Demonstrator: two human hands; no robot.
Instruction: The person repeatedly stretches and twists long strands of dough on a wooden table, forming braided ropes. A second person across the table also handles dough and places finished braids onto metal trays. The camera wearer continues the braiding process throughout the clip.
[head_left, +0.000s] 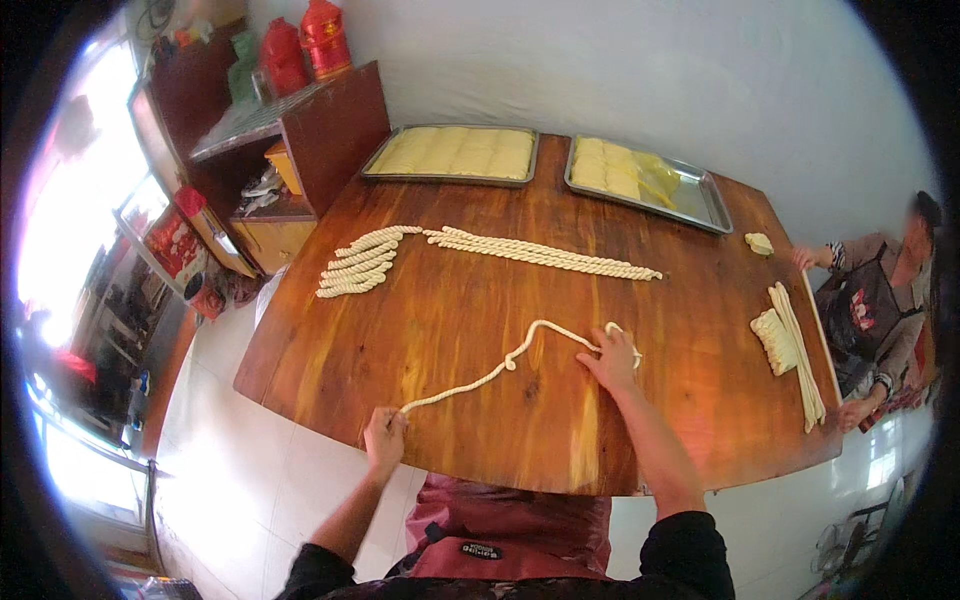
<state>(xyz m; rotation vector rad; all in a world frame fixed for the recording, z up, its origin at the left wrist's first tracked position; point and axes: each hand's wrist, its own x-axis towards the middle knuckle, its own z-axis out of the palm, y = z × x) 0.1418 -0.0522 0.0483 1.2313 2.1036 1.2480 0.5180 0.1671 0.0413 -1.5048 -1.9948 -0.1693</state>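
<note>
A long twisted dough rope (465, 387) runs in a loose, wavy line across the near part of the wooden table (465, 307), with a small kinked loop midway. My left hand (385, 439) pinches its left end at the table's front edge. Over the rope's right part rests my right hand (613, 361), palm down, thumb held apart; the dough under it is hidden. A short curl of the rope shows beyond the fingers. Farther back lie several long twisted dough strands (540, 253), side by side. To their left is a group of shorter dough twists (360, 262).
Two metal trays with dough pieces, a left tray (450, 178) and a right tray (660, 208), stand along the wall. On the right lie a dough lump (759, 243), a ridged dough piece (772, 343) and dough strips (796, 352), near a co-worker's hands. A cabinet (334, 135) adjoins the table's back left.
</note>
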